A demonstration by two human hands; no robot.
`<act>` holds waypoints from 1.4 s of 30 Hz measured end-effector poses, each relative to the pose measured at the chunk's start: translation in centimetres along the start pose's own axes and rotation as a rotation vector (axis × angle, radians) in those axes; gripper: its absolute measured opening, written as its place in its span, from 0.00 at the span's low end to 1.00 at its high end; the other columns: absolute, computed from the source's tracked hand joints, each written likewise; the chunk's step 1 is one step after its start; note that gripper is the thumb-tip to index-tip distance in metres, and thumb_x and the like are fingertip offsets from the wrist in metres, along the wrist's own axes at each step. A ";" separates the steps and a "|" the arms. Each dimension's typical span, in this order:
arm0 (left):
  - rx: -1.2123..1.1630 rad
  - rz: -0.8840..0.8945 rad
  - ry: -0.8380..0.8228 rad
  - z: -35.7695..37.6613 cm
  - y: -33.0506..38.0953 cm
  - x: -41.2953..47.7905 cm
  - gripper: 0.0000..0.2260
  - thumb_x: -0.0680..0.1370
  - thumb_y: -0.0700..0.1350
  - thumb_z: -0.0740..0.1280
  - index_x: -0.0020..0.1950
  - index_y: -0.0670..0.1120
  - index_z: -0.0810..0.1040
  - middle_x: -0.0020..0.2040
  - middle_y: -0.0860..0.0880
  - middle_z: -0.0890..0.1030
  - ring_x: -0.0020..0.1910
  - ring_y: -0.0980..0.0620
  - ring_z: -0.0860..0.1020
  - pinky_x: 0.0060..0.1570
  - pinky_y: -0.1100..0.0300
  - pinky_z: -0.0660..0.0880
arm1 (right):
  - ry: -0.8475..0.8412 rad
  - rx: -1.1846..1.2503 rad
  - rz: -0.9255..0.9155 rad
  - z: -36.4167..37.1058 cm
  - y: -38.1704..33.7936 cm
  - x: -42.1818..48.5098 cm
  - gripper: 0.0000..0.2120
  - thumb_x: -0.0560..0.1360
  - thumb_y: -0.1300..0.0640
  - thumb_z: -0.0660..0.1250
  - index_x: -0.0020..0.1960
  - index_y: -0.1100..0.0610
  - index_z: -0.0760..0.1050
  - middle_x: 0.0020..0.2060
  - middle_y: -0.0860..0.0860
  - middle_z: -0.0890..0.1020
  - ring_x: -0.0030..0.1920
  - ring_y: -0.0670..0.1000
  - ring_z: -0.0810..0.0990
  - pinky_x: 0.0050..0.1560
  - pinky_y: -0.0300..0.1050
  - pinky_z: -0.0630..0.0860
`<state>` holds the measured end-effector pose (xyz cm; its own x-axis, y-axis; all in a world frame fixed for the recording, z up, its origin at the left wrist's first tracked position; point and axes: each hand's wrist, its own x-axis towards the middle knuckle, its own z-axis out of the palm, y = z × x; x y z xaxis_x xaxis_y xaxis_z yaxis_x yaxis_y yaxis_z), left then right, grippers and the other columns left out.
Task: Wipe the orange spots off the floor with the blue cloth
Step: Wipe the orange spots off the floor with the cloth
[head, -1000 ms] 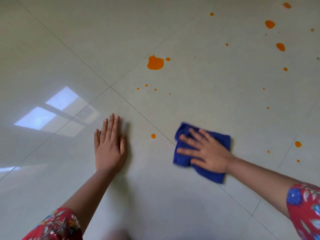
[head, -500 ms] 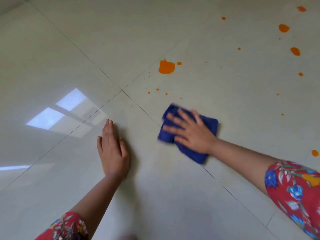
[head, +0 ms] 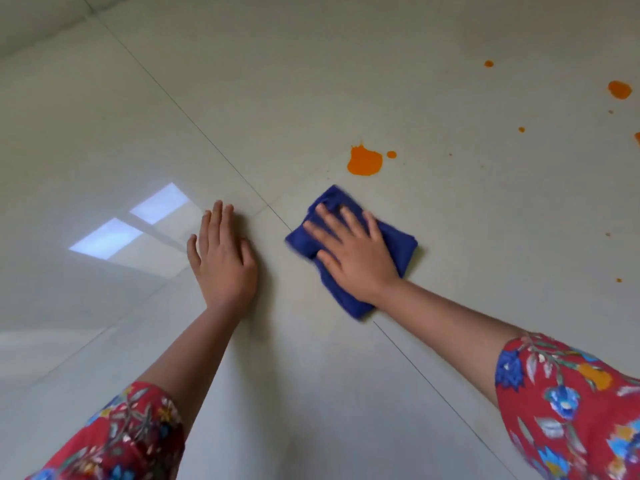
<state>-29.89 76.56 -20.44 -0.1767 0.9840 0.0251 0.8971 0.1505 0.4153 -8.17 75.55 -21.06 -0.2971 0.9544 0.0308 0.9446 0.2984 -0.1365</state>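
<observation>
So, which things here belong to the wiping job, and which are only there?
For the job: blue cloth, right hand pressing it, big orange spot, smaller orange spots, floor.
Only there: left hand flat on the floor, window reflection, flowered sleeves.

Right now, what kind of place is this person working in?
Probably an indoor room, perhaps in a home. The floor is large glossy pale tiles with thin joints, a window's reflection shines on it, and what looks like a wall rises at top left.
</observation>
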 end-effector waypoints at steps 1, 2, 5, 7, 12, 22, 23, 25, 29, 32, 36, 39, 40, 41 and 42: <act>0.013 -0.020 -0.010 0.3 -0.2 0.7 0.25 0.80 0.43 0.55 0.78 0.49 0.58 0.79 0.53 0.56 0.78 0.53 0.52 0.75 0.49 0.46 | -0.019 -0.003 -0.164 0.3 -0.9 -0.3 0.25 0.79 0.43 0.50 0.75 0.43 0.61 0.77 0.47 0.61 0.74 0.56 0.63 0.72 0.60 0.55; 0.030 -0.034 -0.023 0.6 -0.3 0.9 0.24 0.81 0.44 0.53 0.78 0.49 0.57 0.79 0.53 0.55 0.78 0.54 0.51 0.75 0.48 0.46 | -0.047 -0.013 -0.345 0.5 -0.9 -0.3 0.25 0.79 0.43 0.51 0.75 0.42 0.61 0.77 0.47 0.62 0.75 0.56 0.63 0.72 0.59 0.54; 0.048 -0.038 -0.036 1.0 -0.4 0.7 0.24 0.82 0.46 0.51 0.79 0.49 0.55 0.80 0.53 0.54 0.78 0.55 0.51 0.75 0.49 0.44 | -0.005 -0.069 -0.333 0.4 1.6 3.4 0.24 0.80 0.43 0.51 0.75 0.42 0.61 0.76 0.47 0.62 0.75 0.55 0.63 0.72 0.57 0.55; 0.050 -0.049 -0.032 1.0 -0.4 0.7 0.24 0.82 0.47 0.49 0.79 0.49 0.55 0.80 0.54 0.53 0.78 0.56 0.50 0.75 0.50 0.43 | 0.052 -0.025 -0.004 0.3 1.1 5.5 0.25 0.79 0.44 0.50 0.76 0.44 0.62 0.77 0.49 0.62 0.74 0.57 0.64 0.72 0.58 0.57; 0.076 -0.057 -0.052 0.9 -0.1 1.1 0.27 0.78 0.48 0.48 0.79 0.49 0.55 0.80 0.54 0.52 0.78 0.55 0.51 0.75 0.48 0.45 | -0.067 -0.035 -0.421 0.9 -1.6 9.2 0.26 0.79 0.44 0.51 0.76 0.46 0.62 0.76 0.50 0.63 0.74 0.56 0.64 0.72 0.56 0.58; 0.111 -0.100 -0.046 1.0 0.1 1.4 0.28 0.79 0.50 0.46 0.78 0.43 0.56 0.79 0.47 0.56 0.78 0.51 0.51 0.75 0.48 0.46 | -0.113 -0.011 -0.247 0.6 -5.4 17.6 0.24 0.82 0.46 0.50 0.78 0.44 0.55 0.78 0.45 0.55 0.78 0.52 0.53 0.75 0.53 0.47; 0.115 -0.098 -0.045 1.0 0.1 1.3 0.28 0.79 0.50 0.46 0.79 0.43 0.55 0.80 0.48 0.54 0.78 0.51 0.50 0.75 0.49 0.46 | -0.091 0.010 -0.105 0.4 -5.9 18.3 0.24 0.82 0.46 0.50 0.78 0.44 0.54 0.79 0.45 0.54 0.78 0.52 0.52 0.75 0.53 0.46; 0.118 -0.117 -0.030 1.0 0.2 1.3 0.29 0.78 0.51 0.47 0.79 0.41 0.53 0.80 0.45 0.54 0.78 0.49 0.51 0.75 0.49 0.46 | -0.116 0.004 -0.123 0.3 -7.5 19.2 0.25 0.82 0.46 0.50 0.78 0.44 0.52 0.79 0.45 0.52 0.78 0.53 0.50 0.75 0.54 0.46; 0.083 -0.221 0.006 1.0 0.2 1.4 0.32 0.78 0.52 0.45 0.78 0.37 0.50 0.79 0.38 0.53 0.79 0.44 0.48 0.76 0.51 0.42 | -0.243 -0.004 -0.673 0.3 -8.8 20.0 0.23 0.83 0.44 0.49 0.77 0.41 0.53 0.78 0.40 0.52 0.78 0.49 0.48 0.75 0.51 0.43; 0.111 -0.241 0.005 0.8 0.4 1.3 0.32 0.77 0.52 0.44 0.78 0.35 0.49 0.79 0.37 0.51 0.79 0.43 0.47 0.76 0.50 0.42 | -0.193 -0.007 -0.439 0.8 -10.3 21.5 0.23 0.83 0.45 0.49 0.77 0.40 0.53 0.78 0.41 0.52 0.78 0.50 0.48 0.75 0.53 0.44; 0.122 -0.223 -0.001 1.0 0.3 1.4 0.32 0.77 0.51 0.44 0.77 0.34 0.54 0.78 0.37 0.52 0.79 0.43 0.47 0.76 0.50 0.43 | -0.115 0.037 -0.129 1.1 -13.4 23.2 0.24 0.83 0.45 0.48 0.78 0.42 0.53 0.79 0.43 0.51 0.79 0.53 0.47 0.76 0.57 0.44; 0.132 -0.224 -0.008 1.3 -0.1 1.4 0.29 0.78 0.50 0.47 0.71 0.32 0.63 0.77 0.35 0.57 0.78 0.41 0.48 0.76 0.49 0.44 | -0.244 0.009 -0.660 1.5 -14.9 22.7 0.21 0.83 0.45 0.49 0.76 0.39 0.56 0.78 0.39 0.54 0.78 0.49 0.49 0.76 0.53 0.46; 0.142 -0.219 -0.006 1.3 -0.1 1.3 0.29 0.78 0.49 0.47 0.72 0.32 0.63 0.77 0.35 0.57 0.78 0.41 0.49 0.76 0.48 0.45 | -0.262 0.005 -0.726 1.3 -14.5 23.0 0.21 0.83 0.45 0.49 0.76 0.38 0.57 0.77 0.38 0.54 0.78 0.48 0.49 0.76 0.52 0.47; 0.147 -0.217 -0.001 1.3 0.0 1.3 0.29 0.78 0.49 0.47 0.74 0.32 0.60 0.77 0.35 0.56 0.78 0.40 0.50 0.76 0.48 0.46 | -0.250 -0.016 -0.697 1.3 -14.0 23.5 0.21 0.83 0.44 0.49 0.76 0.38 0.56 0.78 0.39 0.54 0.78 0.48 0.49 0.75 0.52 0.47; 0.149 -0.217 -0.001 1.2 0.1 1.3 0.30 0.78 0.50 0.47 0.76 0.33 0.57 0.78 0.36 0.55 0.78 0.40 0.50 0.75 0.48 0.46 | -0.224 -0.020 -0.570 1.2 -13.2 24.2 0.22 0.83 0.44 0.49 0.77 0.39 0.55 0.78 0.40 0.53 0.78 0.49 0.49 0.75 0.52 0.47</act>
<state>-29.55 78.01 -21.45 -0.3714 0.9271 -0.0507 0.8878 0.3706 0.2727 -28.03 94.70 -19.66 -0.7766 0.6192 -0.1159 0.6299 0.7637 -0.1412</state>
